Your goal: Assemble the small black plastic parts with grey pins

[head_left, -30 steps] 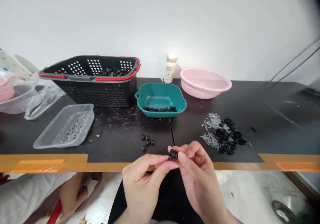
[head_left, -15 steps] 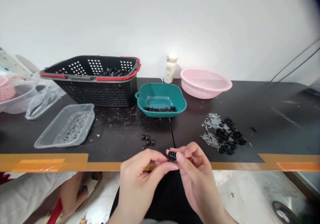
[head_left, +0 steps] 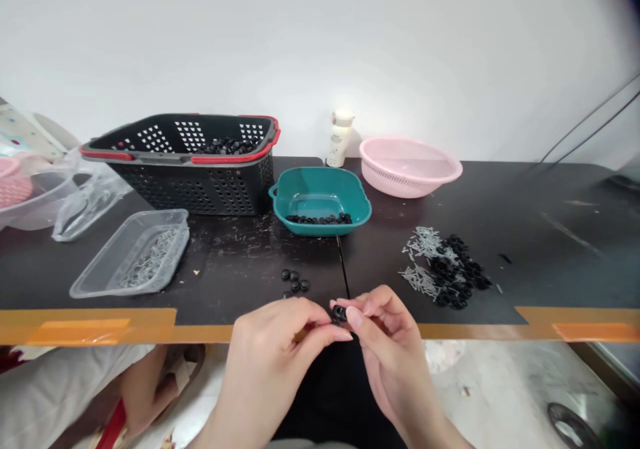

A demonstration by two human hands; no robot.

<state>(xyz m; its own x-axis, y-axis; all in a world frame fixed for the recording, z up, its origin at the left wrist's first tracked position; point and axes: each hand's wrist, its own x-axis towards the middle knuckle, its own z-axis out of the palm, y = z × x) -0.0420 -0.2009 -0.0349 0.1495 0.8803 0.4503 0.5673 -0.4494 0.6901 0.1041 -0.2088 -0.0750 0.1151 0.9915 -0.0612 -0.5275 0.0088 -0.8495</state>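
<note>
My right hand [head_left: 385, 332] pinches a small round black plastic part [head_left: 340, 312] between thumb and fingers, just over the table's front edge. My left hand [head_left: 285, 349] is closed, its thumb and fingertips meeting against the left side of that part. Whatever lies between the left fingertips is mostly hidden; a dark bit shows there. Several small round black pieces [head_left: 295, 280] lie on the table beyond my left hand. To the right is a heap of grey metal pins [head_left: 423, 279] mixed with black plastic pieces [head_left: 457, 272].
A teal basin [head_left: 325, 189] holds black pieces. Left of it stand a black perforated basket [head_left: 200, 185] and a clear tray [head_left: 103, 255] of pins. A pink basket [head_left: 407, 169] and a cream bottle [head_left: 341, 139] stand behind. Another person's arm [head_left: 143, 382] shows at lower left.
Both hands have shifted slightly left. The black part has turned a little between the fingers, and a dark bit now shows just below it.
</note>
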